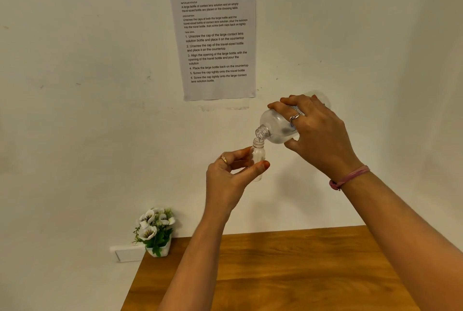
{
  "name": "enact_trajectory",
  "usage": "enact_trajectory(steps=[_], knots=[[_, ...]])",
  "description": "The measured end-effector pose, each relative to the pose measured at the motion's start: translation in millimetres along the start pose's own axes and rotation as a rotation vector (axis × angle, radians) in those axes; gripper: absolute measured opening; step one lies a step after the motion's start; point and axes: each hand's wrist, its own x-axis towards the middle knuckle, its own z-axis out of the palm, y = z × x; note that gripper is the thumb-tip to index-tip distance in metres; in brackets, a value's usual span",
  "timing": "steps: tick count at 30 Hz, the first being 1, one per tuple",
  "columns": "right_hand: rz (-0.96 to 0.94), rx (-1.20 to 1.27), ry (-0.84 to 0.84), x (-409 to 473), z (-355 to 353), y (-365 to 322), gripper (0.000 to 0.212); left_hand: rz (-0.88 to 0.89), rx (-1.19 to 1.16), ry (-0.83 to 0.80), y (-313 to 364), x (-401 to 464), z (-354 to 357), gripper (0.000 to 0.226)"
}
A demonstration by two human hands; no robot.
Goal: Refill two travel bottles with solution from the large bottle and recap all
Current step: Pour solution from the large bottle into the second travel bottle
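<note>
My right hand grips the large clear bottle, uncapped and tipped down to the left, high in front of the wall. Its open neck sits right over the mouth of a small clear travel bottle. My left hand holds that small bottle upright between thumb and fingers; it has no cap on. Both bottles are lifted well above the wooden table. No second travel bottle and no caps are in view.
A small white pot of artificial white flowers stands at the table's back left corner. A printed task sheet is taped to the wall. A white wall socket plate sits left of the pot.
</note>
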Motion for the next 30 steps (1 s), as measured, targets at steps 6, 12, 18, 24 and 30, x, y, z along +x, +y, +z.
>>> enact_trajectory(steps=[6,12,18,24,30], knots=[[0.001,-0.003,-0.005,0.1,0.8,-0.4,0.067,0.002,0.001,0.003,-0.4,-0.2,-0.6,0.038],[0.003,0.006,-0.003,-0.4,1.9,-0.3,0.066,0.0,-0.011,0.005,0.5,-0.5,0.0,0.038],[0.004,0.017,-0.009,0.0,3.4,0.3,0.068,0.004,-0.015,-0.003,1.8,-1.0,0.0,0.034],[0.001,0.012,-0.003,0.5,2.9,-0.5,0.067,0.004,-0.018,-0.012,2.8,-2.0,1.0,0.033],[0.003,0.005,-0.011,-0.3,3.3,0.5,0.066,0.001,-0.025,-0.008,2.6,-1.7,0.7,0.032]])
